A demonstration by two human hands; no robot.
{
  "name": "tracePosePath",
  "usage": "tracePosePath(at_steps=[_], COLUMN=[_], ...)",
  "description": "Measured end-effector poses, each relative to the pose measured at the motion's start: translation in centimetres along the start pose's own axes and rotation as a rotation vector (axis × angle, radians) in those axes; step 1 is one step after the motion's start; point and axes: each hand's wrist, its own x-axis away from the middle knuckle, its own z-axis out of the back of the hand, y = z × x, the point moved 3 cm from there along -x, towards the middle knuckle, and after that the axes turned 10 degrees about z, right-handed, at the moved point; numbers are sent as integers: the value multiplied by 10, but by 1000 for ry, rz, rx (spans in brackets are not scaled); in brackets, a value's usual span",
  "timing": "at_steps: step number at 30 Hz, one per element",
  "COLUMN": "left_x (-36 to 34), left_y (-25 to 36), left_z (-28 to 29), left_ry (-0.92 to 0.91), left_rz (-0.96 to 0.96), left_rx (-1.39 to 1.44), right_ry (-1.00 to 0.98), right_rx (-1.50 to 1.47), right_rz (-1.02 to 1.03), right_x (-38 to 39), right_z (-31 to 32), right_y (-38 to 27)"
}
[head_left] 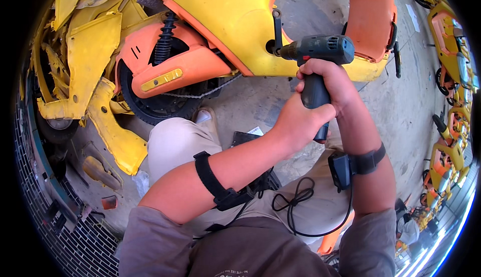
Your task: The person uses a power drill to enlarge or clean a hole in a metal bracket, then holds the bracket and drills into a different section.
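Observation:
A dark cordless drill point(328, 48) is held level in both hands, its nose pointing left at the crank point(278, 31) on the side of a yellow and orange electric bike point(235, 24). Wrapped round the upper handle, my right hand point(331, 74) is closed just below the motor housing. My left hand point(299, 119) grips the lower handle, its fingers partly hidden. The nose meets the foot of the crank arm; I cannot tell whether a bit sits in the bolt. Left of the body are an orange swingarm cover point(185, 69), a black spring shock point(164, 39) and the rear wheel point(145, 104).
Yellow plastic panels point(92, 51) lie heaped at the left, one point(117, 131) reaching close to my knee. A dark flat piece point(245, 138) lies between my legs. More yellow bikes point(448, 51) line the right side. A black cable point(300, 197) hangs from my right wrist strap.

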Motion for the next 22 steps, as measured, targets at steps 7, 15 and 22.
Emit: tracePosePath(at_steps=[7,15,22], left_x=[1,-3,-10], left_y=[1,-2,-3], left_z=[1,2,8], left_ry=[-31,-99,-158], left_rz=[-7,-17,-46], left_rx=[7,26,7], right_ry=[-12,24,33], right_rx=[-26,65,109], right_rz=[-7,-4,32], right_x=[0,3,-1], right_z=[-1,-4,-5], right_y=[2,-8,-11])
